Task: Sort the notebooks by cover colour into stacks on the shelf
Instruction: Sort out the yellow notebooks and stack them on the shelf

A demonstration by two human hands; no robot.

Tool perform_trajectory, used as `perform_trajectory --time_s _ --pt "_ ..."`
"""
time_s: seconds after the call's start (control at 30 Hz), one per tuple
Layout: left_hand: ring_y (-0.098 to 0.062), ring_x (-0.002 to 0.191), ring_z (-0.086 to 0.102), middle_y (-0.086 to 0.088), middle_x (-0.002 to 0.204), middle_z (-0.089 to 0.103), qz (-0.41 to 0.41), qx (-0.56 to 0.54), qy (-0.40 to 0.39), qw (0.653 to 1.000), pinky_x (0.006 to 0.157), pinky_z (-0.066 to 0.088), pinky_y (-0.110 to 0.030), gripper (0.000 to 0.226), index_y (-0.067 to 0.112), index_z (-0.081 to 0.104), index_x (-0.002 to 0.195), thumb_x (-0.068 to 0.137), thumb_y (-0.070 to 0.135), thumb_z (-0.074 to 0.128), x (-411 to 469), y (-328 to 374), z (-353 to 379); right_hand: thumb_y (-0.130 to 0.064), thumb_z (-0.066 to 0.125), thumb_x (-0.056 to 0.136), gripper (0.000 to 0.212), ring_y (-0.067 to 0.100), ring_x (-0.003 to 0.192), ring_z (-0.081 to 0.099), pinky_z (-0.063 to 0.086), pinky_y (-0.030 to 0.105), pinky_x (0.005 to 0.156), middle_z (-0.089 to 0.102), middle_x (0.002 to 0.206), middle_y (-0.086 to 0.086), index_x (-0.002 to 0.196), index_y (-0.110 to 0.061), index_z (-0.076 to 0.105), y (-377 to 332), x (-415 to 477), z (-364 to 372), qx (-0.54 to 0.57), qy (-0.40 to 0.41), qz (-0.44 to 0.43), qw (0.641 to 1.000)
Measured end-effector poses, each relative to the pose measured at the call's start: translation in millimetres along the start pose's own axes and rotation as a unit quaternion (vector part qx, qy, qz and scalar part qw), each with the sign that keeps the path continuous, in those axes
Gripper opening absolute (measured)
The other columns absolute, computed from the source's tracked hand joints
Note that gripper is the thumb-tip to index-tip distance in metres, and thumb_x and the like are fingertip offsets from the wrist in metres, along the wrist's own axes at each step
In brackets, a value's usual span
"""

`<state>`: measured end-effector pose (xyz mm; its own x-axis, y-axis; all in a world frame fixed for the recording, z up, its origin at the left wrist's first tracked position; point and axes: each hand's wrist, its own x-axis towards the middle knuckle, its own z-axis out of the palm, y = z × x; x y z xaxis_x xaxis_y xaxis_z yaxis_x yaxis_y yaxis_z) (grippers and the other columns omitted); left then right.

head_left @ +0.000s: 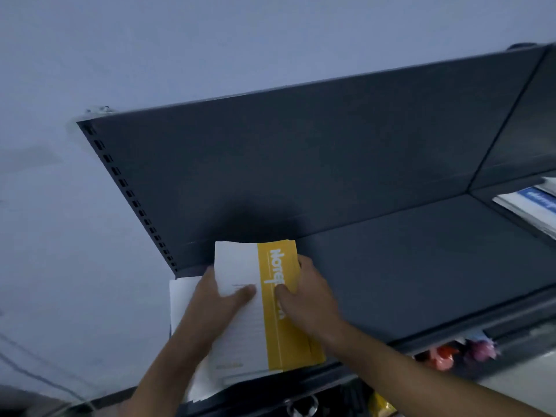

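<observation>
Here, left hand gripping the white side of a yellow-and-white notebook, thumb on top, right hand clasping its yellow edge, notebook being held over the left end of the dark shelf, blue notebooks lying far right.

A pale blue-grey wall fills the top and left of the view. High on it, left of centre, sits a small clear fixing, blurred. A thin dark cable runs slantwise across the wall low on the left. Low on the right, small packets hang in a row: an orange one, a pink-purple one just beside it, and a pale blue one above them; what they contain cannot be made out. At the bottom edge a yellow packet shows, near a shiny metal ring among dark, unclear shapes.
</observation>
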<state>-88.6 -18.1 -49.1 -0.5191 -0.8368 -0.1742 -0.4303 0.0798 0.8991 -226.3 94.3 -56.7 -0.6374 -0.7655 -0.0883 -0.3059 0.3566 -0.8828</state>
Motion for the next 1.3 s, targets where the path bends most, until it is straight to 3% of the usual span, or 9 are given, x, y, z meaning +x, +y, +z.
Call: perform_trajectory --time_s 0.1,0.23,0.47,0.63,0.8,0.9,1.07,1.3 --pt "-0.014 0.101 0.063 0.009 0.114 0.064 0.003 0.014 -0.015 1.0 0.09 0.054 -0.046 0.055 0.028 0.05 0.121 0.078 0.037 0.083 3.0 5.9 29.4 -0.024 0.06 0.09 0.037 0.014 0.103 0.056 0.047 0.034 0.084 0.056 0.117 -0.007 0.118 -0.035 0.037 11.8 -7.1 -20.8 -0.02 0.042 0.023 0.999" --pt "-0.017 0.103 0.06 0.003 0.117 0.059 0.019 0.029 -0.045 0.998 0.089 0.051 -0.043 0.061 0.022 0.045 0.127 0.08 0.035 0.081 3.2 19.3 74.5 -0.022 0.061 0.09 0.043 0.021 0.106 0.057 0.05 0.035 0.083 0.057 0.119 -0.001 0.13 -0.023 0.043 28.9 -17.8 -50.9 -0.031 0.091 0.061 0.994" --pt "-0.017 0.097 0.055 0.0 0.123 0.054 0.061 0.066 -0.117 0.989 0.081 0.041 -0.031 0.064 0.016 0.023 0.144 0.095 0.027 0.062 -0.5 68.3 171.3 -0.018 0.059 0.085 0.034 0.021 0.102 0.058 0.049 0.034 0.082 0.06 0.114 0.0 0.112 -0.03 0.041 66.2 -30.1 -144.3 -0.017 0.153 0.092 0.984" --pt "-0.021 0.114 0.054 -0.002 0.134 0.052 0.14 0.177 -0.153 0.962 0.084 0.041 -0.032 0.058 0.019 0.036 0.144 0.092 0.034 0.057 -10.9 113.1 266.8 -0.026 0.058 0.086 0.032 0.027 0.103 0.057 0.05 0.04 0.087 0.057 0.114 0.004 0.115 -0.018 0.047 116.2 -36.1 -240.1 -0.101 0.177 0.121 0.972" --pt "-0.023 0.108 0.056 -0.002 0.122 0.056 0.185 0.243 -0.17 0.937 0.087 0.047 -0.038 0.052 0.025 0.043 0.137 0.088 0.039 0.055 -26.6 158.7 369.5 -0.031 0.056 0.091 0.03 0.03 0.102 0.056 0.04 0.034 0.073 0.054 0.114 0.008 0.114 -0.013 0.045 176.0 -47.1 -338.9 -0.174 0.178 0.144 0.958" --pt "-0.023 0.105 0.058 0.001 0.118 0.06 0.204 0.261 -0.179 0.926 0.09 0.051 -0.042 0.047 0.026 0.047 0.13 0.086 0.041 0.052 -33.8 183.7 426.9 -0.033 0.056 0.092 0.032 0.03 0.104 0.056 0.037 0.033 0.072 0.054 0.115 0.008 0.114 -0.013 0.045 207.6 -54.3 -392.6 -0.182 0.19 0.162 0.951" --pt "-0.022 0.103 0.058 0.001 0.118 0.06 0.223 0.284 -0.198 0.911 0.082 0.05 -0.038 0.043 0.025 0.048 0.129 0.089 0.041 0.053 -42.7 219.4 508.6 -0.034 0.055 0.093 0.029 0.027 0.096 0.055 0.039 0.034 0.069 0.055 0.112 0.009 0.109 -0.013 0.044 242.9 -62.5 -466.2 -0.197 0.205 0.182 0.941" --pt "-0.026 0.106 0.056 -0.004 0.124 0.055 0.269 0.308 -0.21 0.888 0.081 0.047 -0.037 0.046 0.019 0.042 0.132 0.092 0.04 0.05 -45.5 269.1 605.6 -0.037 0.051 0.094 0.049 0.035 0.104 0.058 0.05 0.041 0.08 0.055 0.122 0.015 0.129 -0.006 0.038 278.4 -60.2 -549.9 -0.215 0.234 0.217 0.923"
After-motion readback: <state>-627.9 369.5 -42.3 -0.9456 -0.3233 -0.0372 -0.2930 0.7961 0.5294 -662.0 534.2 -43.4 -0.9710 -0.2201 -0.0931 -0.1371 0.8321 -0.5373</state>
